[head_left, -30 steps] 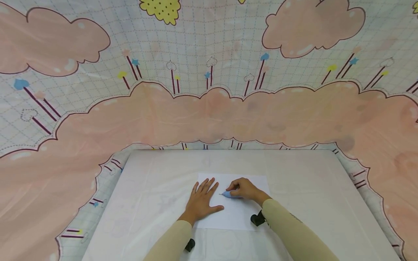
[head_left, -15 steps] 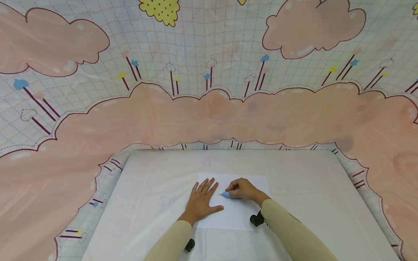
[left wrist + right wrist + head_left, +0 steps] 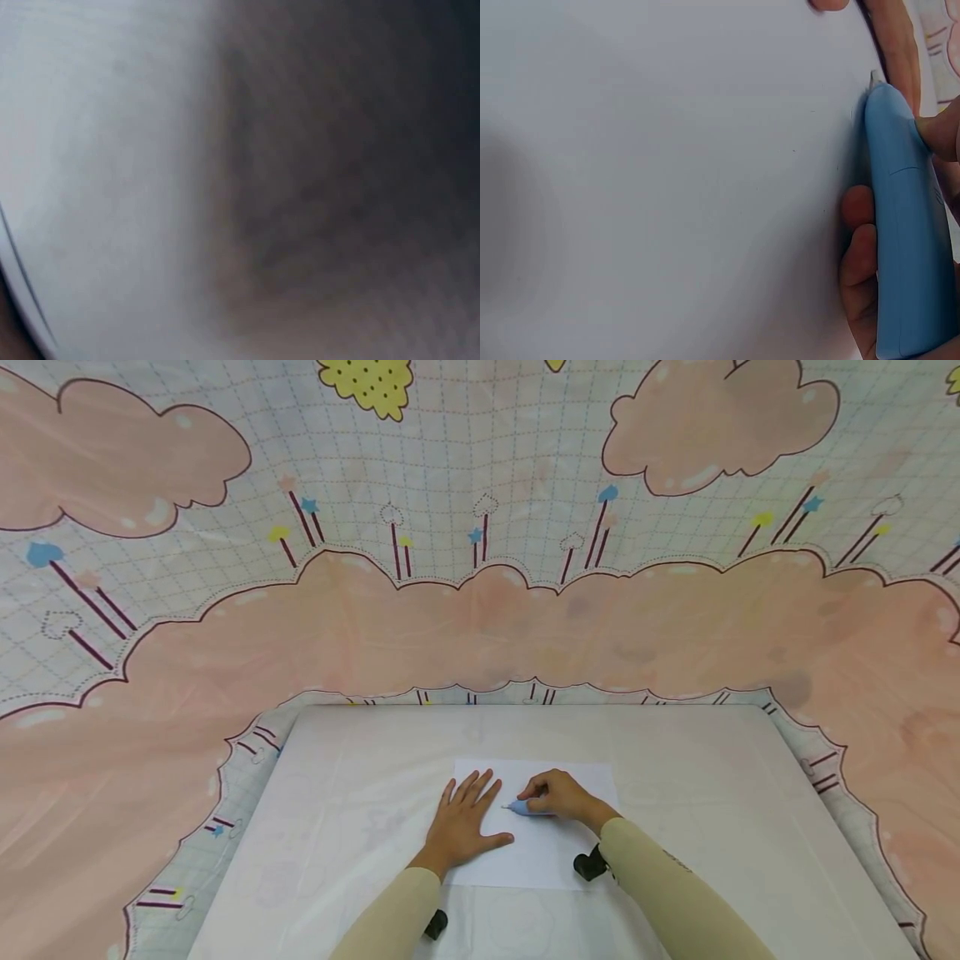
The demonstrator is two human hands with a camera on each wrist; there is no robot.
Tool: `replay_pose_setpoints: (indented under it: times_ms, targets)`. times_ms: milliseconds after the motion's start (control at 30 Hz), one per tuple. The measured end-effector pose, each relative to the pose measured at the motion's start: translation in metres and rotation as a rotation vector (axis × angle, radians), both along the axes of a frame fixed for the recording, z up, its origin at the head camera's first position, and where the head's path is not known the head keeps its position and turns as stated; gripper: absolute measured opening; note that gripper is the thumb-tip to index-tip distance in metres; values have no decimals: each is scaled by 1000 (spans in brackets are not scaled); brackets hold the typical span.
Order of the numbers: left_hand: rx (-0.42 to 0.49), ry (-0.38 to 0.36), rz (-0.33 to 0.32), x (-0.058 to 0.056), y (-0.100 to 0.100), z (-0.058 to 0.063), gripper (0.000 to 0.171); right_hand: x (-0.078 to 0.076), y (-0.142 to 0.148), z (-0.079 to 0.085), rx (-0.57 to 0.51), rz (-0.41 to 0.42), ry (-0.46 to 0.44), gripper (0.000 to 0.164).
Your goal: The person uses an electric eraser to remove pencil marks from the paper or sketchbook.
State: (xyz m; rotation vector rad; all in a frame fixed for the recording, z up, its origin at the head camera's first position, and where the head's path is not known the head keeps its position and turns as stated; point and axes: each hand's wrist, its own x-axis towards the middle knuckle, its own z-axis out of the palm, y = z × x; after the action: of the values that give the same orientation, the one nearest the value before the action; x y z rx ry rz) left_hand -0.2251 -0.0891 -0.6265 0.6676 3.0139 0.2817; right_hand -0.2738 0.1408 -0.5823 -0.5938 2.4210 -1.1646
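A white sheet of paper (image 3: pixel 536 864) lies on the white-covered table in the head view. My left hand (image 3: pixel 461 827) rests on its left part with fingers and thumb spread. On the right, my right hand (image 3: pixel 566 795) grips a blue electric eraser (image 3: pixel 536 808), its thin pale tip pointing left at the paper. In the right wrist view the eraser (image 3: pixel 909 247) runs along the right side, with fingers (image 3: pixel 859 255) curled on one side and the thumb on the other. Whether the tip touches the paper I cannot tell. The left wrist view is blurred.
A white cloth covers the table (image 3: pixel 697 777). A patterned curtain (image 3: pixel 525 635) with pink clouds hangs behind it and spreads along both sides. Dark wrist cameras (image 3: pixel 590 863) sit by both sleeves. Faint small marks show on the paper in the right wrist view.
The eraser's tip has shifted very slightly left between the first frame and the later ones. My left hand stays in place.
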Motion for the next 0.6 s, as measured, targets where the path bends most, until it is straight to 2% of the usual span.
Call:
replay_pose_setpoints:
  times_ms: [600]
  targets:
    - [6,-10,-2,1,-1,1,95,1,1,0,9,1,-7,10]
